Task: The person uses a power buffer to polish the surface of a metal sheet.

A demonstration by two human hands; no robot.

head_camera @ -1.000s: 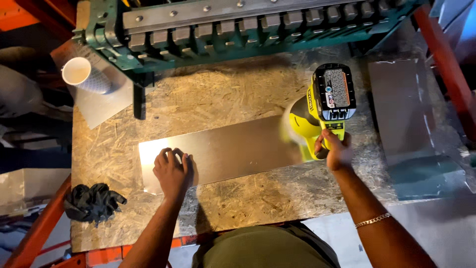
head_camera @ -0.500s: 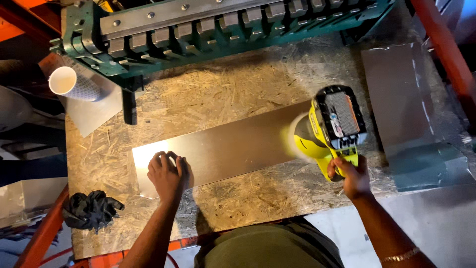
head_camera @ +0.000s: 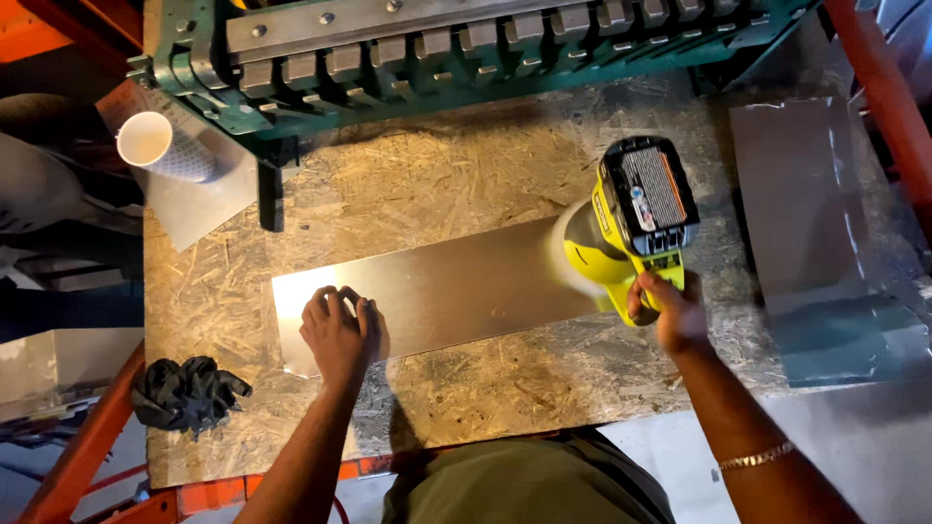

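At the left edge of the chipboard table (head_camera: pixel 466 184), a paper cup (head_camera: pixel 155 146) lies on its side on a loose grey sheet, and a bundle of dark gloves (head_camera: pixel 184 390) sits at the near corner. Just right of these, the left hand (head_camera: pixel 338 330) presses flat on the left end of a long sheet-metal strip (head_camera: pixel 456 289), fingers spread, its grip apart and clamped on nothing. The strip lies lengthwise across the middle of the table. At its right end the right hand (head_camera: pixel 670 309) has its grip closed round the handle of a yellow cordless sander (head_camera: pixel 626 228), whose pad rests on the metal. Judging by the dull, even sheen, most of the strip looks unworked. A green sheet-metal brake (head_camera: pixel 437 49) stands behind, another metal sheet (head_camera: pixel 801 204) lies to the right, and orange rack posts frame the workshop.
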